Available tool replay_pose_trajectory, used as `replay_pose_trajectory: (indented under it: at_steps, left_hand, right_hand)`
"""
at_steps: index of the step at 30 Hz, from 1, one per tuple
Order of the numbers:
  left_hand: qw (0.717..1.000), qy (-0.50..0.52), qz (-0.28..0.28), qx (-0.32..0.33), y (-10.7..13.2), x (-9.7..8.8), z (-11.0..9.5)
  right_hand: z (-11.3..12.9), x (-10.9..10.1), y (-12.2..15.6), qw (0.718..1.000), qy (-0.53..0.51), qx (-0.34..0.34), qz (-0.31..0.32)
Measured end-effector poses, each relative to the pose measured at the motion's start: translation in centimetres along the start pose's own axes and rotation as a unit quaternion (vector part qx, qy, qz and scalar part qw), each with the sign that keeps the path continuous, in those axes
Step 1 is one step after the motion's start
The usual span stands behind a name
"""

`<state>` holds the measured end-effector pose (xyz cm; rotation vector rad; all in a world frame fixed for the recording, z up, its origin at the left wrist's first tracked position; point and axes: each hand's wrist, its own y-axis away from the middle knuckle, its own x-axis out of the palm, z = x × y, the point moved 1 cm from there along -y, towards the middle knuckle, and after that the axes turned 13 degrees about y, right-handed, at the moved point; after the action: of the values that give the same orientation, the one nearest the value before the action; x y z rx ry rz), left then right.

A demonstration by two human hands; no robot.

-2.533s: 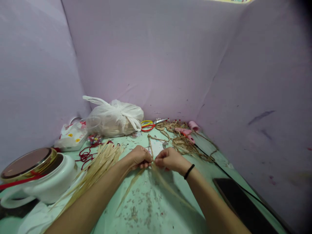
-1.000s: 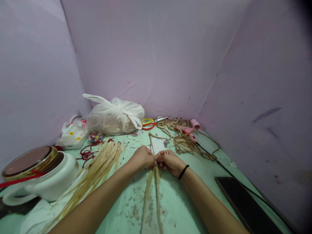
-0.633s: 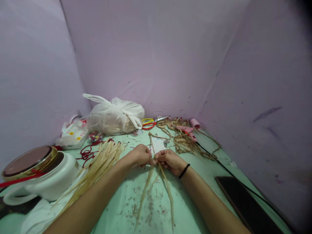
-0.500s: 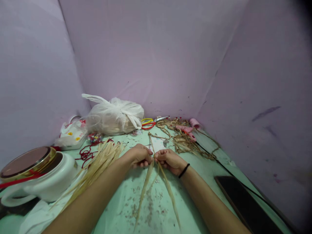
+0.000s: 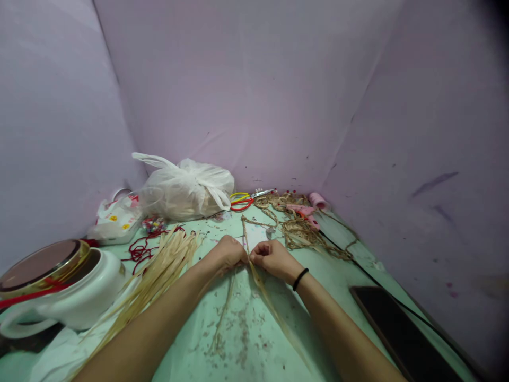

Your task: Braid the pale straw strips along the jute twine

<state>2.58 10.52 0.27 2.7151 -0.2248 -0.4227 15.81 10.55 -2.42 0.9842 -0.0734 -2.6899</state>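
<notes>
At frame centre, the left hand [image 5: 231, 253] and right hand [image 5: 272, 259] pinch the braided cord [image 5: 245, 233] at its lower end; a loose strand [image 5: 269, 302] has swung farther lower right, so a crossing seems under way

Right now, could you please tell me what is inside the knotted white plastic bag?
Inside the white plastic bag, pale tan shapes show faintly low down; its cloudiness hides what they are and anything higher.

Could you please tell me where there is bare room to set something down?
Bare green table lies between the right forearm, braided cord and dark slab. Loose strands run below the left hand and right hand. The left side is crowded with pot, pale strips and tied bag.
</notes>
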Motion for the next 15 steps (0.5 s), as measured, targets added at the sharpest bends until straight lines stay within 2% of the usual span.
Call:
replay_pose_trajectory:
  at_steps: [3, 7, 12, 15]
  left_hand:
    - [1.0, 0.008, -0.002, -0.004, 0.2, 0.2, -0.1]
    - [1.0, 0.021, -0.006, -0.02, 0.1, 0.4, 0.3]
    - [0.998, 0.033, 0.022, -0.053, -0.5, -0.1, 0.9]
    - [0.998, 0.011, 0.05, -0.041, -0.6, -0.9, 0.9]
  right_hand:
    - [0.2, -0.7, 0.3, 0.995, 0.091, 0.036, -0.008]
    - [1.5, -1.0, 1.2, 0.99, 0.116, 0.07, 0.036]
    - [2.6, 0.0, 1.8, 0.987, 0.154, 0.033, 0.021]
    - [2.6, 0.1, 1.8, 0.992, 0.12, -0.018, 0.038]
